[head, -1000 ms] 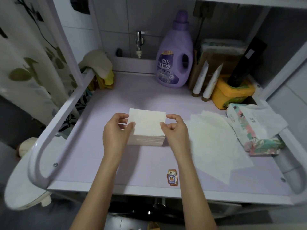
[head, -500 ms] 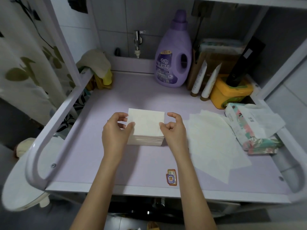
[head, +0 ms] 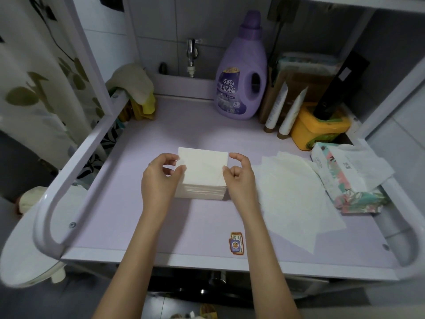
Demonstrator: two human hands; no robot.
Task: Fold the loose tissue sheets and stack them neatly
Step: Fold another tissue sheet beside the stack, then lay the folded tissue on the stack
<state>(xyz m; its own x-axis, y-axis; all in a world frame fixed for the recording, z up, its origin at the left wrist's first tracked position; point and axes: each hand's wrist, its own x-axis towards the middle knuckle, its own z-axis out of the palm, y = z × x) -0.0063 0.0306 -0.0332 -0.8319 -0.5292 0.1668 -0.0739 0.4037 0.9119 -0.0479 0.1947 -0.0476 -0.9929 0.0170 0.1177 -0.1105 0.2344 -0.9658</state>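
Note:
A stack of folded white tissues [head: 202,173] sits in the middle of the lilac tabletop [head: 195,130]. My left hand [head: 158,180] grips the stack's left side, thumb on the top sheet and index finger curled at the far left corner. On the right side my right hand [head: 240,178] holds it the same way, thumb on the top edge. Several loose unfolded tissue sheets [head: 294,199] lie flat to the right of the stack, overlapping one another.
A floral tissue pack [head: 345,180] with a sheet sticking out lies at the right edge. A purple softener bottle [head: 241,84], two white tubes [head: 285,111] and a yellow tub [head: 319,127] stand at the back. White frame rails [head: 76,180] run along both sides.
Both hands stay on the sides of the stack with hardly any movement. The stack and the loose sheets have not shifted.

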